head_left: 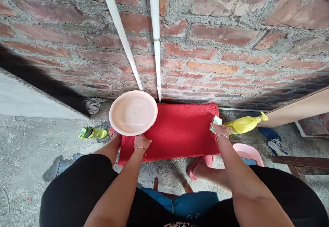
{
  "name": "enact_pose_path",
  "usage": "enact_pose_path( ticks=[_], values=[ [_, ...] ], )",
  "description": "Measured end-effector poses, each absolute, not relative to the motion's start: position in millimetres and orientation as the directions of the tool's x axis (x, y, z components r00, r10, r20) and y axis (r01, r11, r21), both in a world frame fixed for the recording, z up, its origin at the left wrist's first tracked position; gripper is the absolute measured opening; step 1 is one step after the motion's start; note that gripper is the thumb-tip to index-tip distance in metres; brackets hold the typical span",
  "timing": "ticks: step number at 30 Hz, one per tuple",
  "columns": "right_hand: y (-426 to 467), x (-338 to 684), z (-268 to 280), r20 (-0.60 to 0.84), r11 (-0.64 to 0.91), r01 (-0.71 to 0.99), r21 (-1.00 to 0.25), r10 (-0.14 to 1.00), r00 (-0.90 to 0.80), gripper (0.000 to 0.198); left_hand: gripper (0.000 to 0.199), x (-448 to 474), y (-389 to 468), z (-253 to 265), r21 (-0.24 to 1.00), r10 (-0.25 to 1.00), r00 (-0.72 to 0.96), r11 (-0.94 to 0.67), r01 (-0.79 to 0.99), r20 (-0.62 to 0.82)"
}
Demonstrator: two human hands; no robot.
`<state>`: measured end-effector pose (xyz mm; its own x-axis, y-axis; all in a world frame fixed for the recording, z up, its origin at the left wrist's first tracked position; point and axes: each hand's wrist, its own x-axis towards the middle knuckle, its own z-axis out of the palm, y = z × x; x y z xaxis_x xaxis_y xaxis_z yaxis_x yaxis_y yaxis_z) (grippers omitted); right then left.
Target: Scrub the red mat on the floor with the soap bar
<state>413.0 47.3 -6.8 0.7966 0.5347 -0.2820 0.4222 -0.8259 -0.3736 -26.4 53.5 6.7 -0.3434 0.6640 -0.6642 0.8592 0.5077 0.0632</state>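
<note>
A pale pink basin (133, 114) is over the left end of a red fluffy mat (182, 131). My left hand (142, 142) is closed at the basin's near rim, its fingertips partly hidden there. At the mat's right end, my right hand (221, 129) grips a small pale green and white scrub brush (217, 121). Just right of that hand is a yellow spray bottle (245, 124), lying tilted in view with its nozzle to the right.
A brick wall (213, 35) with two white pipes (155, 32) rises behind the mat. A green bottle (92, 133) and grey cloth (93, 105) are at left. At right are a pink tub (249, 149), a board (300, 107) and a wooden stool (303, 162).
</note>
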Motion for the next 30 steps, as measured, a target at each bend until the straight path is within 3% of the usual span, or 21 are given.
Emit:
enact_pose_path(
  ticks=[2, 5, 11, 18, 22, 27, 30],
  values=[
    [61.7, 390.3, -1.1, -0.291, -0.813, 0.411, -0.412, 0.545, 0.786, 0.037, 0.074, -26.7, 52.4, 7.7, 0.071, 0.663, -0.334, 0.505, 0.860, -0.670],
    [90.2, 337.8, 7.8, -0.300, -0.735, 0.519, -0.436, 0.663, 0.686, 0.044, 0.073, -27.7, 51.4, 7.8, 0.083, 0.657, -0.336, 0.520, 0.850, -0.675],
    [138.7, 206.1, 24.2, -0.319, -0.386, 0.851, -0.356, 0.906, 0.278, 0.050, 0.073, -28.7, 51.7, 9.3, 0.097, 0.657, -0.331, 0.526, 0.845, -0.677],
    [159.3, 153.9, 26.6, -0.375, -0.010, 0.974, -0.227, 0.924, -0.078, 0.045, 0.074, -28.5, 53.4, 5.9, 0.074, 0.649, -0.350, 0.533, 0.843, -0.676],
    [163.2, 192.5, 20.5, -0.369, -0.068, 0.973, -0.221, 0.929, -0.019, 0.047, 0.074, -28.0, 55.9, 4.6, 0.061, 0.641, -0.345, 0.522, 0.851, -0.685],
    [161.4, 274.5, 19.3, -0.344, -0.300, 0.934, -0.193, 0.912, 0.222, 0.049, 0.081, -27.0, 59.2, 5.6, 0.077, 0.635, -0.327, 0.522, 0.850, -0.700],
    [151.8, 327.7, 21.0, -0.345, -0.479, 0.862, -0.164, 0.847, 0.405, 0.051, 0.081, -26.3, 60.7, 5.7, 0.064, 0.628, -0.331, 0.520, 0.851, -0.704]
  ],
)
